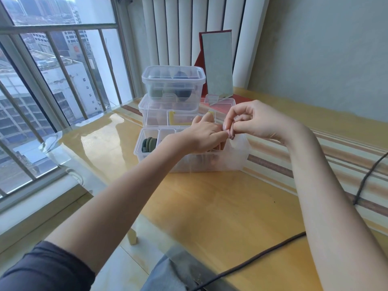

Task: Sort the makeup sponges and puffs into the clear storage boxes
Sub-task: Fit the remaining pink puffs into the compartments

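- Three clear storage boxes stand on the table: a divided box (189, 162) nearest the person, a wide shallow box (168, 111) behind it, and a lidded box (173, 80) stacked on top of that one.
- Dark green and grey round puffs (149, 144) stand on edge in the leftmost compartment of the divided box; pinkish-brown pieces show blurred through its front wall, under the hands.
- Dark rounded sponges (182, 93) sit inside the lidded box, seen through its wall.
- The left hand (202, 136) reaches over the divided box, palm down, fingers stretched forward and relaxed, one fingertip meeting the other hand.
- The right hand (252, 120) hovers just above the box's right end with fingers curled, pinching something small at the fingertips; what it grips cannot be made out.
- A small clear lid or tray (218, 100) lies behind the shallow box.
- A mirror with a red frame (217, 64) stands upright at the back, near white curtains (189, 28).
- The yellow wooden table (220, 206) has a glossy top, with a striped cloth (336, 148) along its right side.
- A dark cable (273, 253) runs across the table's near right part.
- A window with railings (52, 80) lies to the left.
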Demonstrator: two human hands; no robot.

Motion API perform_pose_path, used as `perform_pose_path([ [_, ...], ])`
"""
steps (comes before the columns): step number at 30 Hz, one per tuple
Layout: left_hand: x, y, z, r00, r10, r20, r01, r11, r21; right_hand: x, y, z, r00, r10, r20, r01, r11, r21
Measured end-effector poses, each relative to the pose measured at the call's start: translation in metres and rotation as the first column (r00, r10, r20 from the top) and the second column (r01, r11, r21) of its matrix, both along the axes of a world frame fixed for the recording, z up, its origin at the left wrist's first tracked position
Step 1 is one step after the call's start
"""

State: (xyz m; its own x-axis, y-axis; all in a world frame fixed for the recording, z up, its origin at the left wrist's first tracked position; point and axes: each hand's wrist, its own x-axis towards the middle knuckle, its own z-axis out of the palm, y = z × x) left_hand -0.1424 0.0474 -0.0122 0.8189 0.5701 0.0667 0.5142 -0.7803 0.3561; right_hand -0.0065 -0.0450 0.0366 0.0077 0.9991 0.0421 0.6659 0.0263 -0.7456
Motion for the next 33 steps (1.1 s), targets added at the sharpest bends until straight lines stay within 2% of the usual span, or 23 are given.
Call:
perform_pose_path([
  [6, 0.002, 0.000, 0.002, 0.999, 0.005, -0.047, -0.002, 0.997, 0.074, -0.001, 0.003, -0.004, 0.999, 0.028, -0.030, -0.027, 0.999, 0.022],
  [10, 0.002, 0.002, -0.001, 0.998, -0.015, -0.067, 0.025, 0.990, 0.141, 0.004, 0.004, -0.006, 0.985, -0.029, -0.173, 0.042, 0.997, 0.070],
  [14, 0.002, 0.003, -0.001, 0.998, -0.012, -0.058, 0.022, 0.984, 0.177, 0.003, 0.006, -0.009, 0.989, -0.006, -0.147, 0.016, 0.998, 0.065],
  [18, -0.001, 0.004, -0.004, 1.000, -0.029, 0.001, 0.028, 0.979, 0.201, 0.002, 0.005, -0.007, 0.960, -0.022, -0.279, 0.067, 0.986, 0.152],
  [20, -0.001, 0.006, -0.002, 0.999, -0.042, -0.015, 0.044, 0.978, 0.202, 0.005, 0.004, -0.006, 0.950, -0.036, -0.311, 0.091, 0.982, 0.167],
  [24, 0.000, 0.013, 0.005, 0.988, -0.068, -0.137, 0.088, 0.985, 0.147, 0.009, 0.006, -0.009, 0.974, -0.060, -0.219, 0.083, 0.991, 0.101],
  [29, -0.004, 0.012, -0.001, 0.999, -0.049, 0.009, 0.049, 0.998, 0.040, 0.009, 0.003, -0.001, 0.981, -0.041, -0.190, 0.059, 0.994, 0.094],
  [33, -0.005, 0.009, -0.004, 0.996, -0.037, 0.078, 0.033, 0.998, 0.044, -0.005, 0.006, -0.006, 0.999, 0.022, 0.038, -0.021, 1.000, -0.022],
])
